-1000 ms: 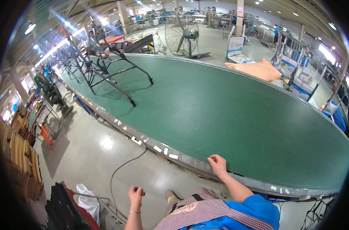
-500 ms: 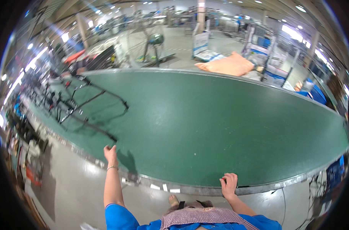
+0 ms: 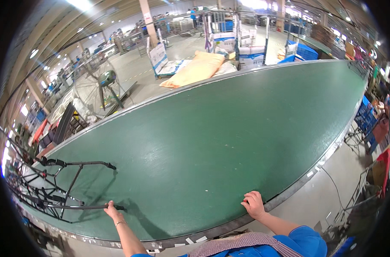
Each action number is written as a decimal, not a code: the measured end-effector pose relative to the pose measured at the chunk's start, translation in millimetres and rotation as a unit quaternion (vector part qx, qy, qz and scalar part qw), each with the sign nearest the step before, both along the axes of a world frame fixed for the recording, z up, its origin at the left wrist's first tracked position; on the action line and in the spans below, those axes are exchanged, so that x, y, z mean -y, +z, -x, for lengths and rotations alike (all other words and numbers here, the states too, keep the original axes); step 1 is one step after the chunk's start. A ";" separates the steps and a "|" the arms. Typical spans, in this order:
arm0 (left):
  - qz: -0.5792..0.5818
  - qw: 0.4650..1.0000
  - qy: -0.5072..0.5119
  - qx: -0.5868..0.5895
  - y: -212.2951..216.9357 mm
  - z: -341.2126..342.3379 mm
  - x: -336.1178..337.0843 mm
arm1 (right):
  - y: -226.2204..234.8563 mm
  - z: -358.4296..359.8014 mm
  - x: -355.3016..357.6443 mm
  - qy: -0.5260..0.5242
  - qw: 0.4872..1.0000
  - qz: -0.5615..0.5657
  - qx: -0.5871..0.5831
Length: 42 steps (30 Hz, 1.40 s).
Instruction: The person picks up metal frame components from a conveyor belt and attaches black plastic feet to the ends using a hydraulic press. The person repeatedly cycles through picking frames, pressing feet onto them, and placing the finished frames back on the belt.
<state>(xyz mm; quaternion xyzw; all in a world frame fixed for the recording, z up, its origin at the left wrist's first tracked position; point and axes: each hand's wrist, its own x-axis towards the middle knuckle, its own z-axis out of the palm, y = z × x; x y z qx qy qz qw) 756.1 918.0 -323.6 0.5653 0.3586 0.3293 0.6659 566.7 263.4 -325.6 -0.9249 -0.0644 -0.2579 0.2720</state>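
A black tubular metal frame (image 3: 71,182) with long arms and dark end caps lies on the green belt (image 3: 195,158) at the left. My left hand (image 3: 112,210) is closed round the frame's near tube, just short of its dark tip. At the belt's near edge, right of the middle, my right hand (image 3: 253,204) rests with its fingers curled in. Whether anything is inside those fingers is hidden. The frame's far left part overlaps other black tubes and cannot be told apart clearly.
Beyond the belt's far rim lie an orange sack (image 3: 197,70) and a standing fan (image 3: 107,79). Boxes stand on wheeled racks (image 3: 251,53) behind. More black tubing (image 3: 358,66) sits at the belt's far right end. A cable (image 3: 334,184) hangs near the right floor.
The view has swung to the right. My left hand, near the tube's tip before, now grips the tube. My right hand stays curled at the near edge.
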 end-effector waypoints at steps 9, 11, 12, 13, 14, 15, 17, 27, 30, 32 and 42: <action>0.086 0.975 -0.202 0.043 21.9 -9.7 276.1 | -5.7 3.9 7.8 -0.027 0.996 -0.083 -0.003; 0.098 0.957 -0.272 0.038 21.6 11.3 343.1 | -9.9 2.4 9.4 -0.041 0.994 -0.100 -0.001; 0.088 0.948 -0.304 0.025 17.8 25.5 377.0 | -15.0 3.9 11.8 -0.054 0.991 -0.119 0.002; 0.095 0.937 -0.335 0.030 21.3 43.8 413.1 | -17.6 2.8 14.2 -0.071 0.985 -0.158 0.012; 0.113 0.923 -0.366 0.031 28.7 64.9 447.5 | -20.7 2.9 16.2 -0.087 0.977 -0.196 0.020; 0.111 0.898 -0.424 0.028 35.1 84.7 477.1 | -22.7 4.1 18.9 -0.102 0.967 -0.233 0.029; 0.115 0.864 -0.489 0.037 39.8 117.9 532.2 | -19.9 1.6 29.5 -0.133 0.936 -0.326 0.016; -0.313 0.534 -0.764 0.180 179.6 238.6 563.4 | -2.5 6.3 152.1 0.028 0.809 -0.579 -0.100; -0.535 0.661 -0.451 0.271 243.9 245.0 485.2 | 1.9 2.5 172.9 0.071 0.789 -0.590 -0.152; -0.585 0.744 -0.158 0.279 266.5 243.7 408.4 | 2.0 1.7 175.8 0.090 0.771 -0.605 -0.174; -0.383 0.896 -0.076 0.210 255.2 130.0 154.6 | 27.0 -2.4 180.4 0.036 0.774 -0.609 -0.169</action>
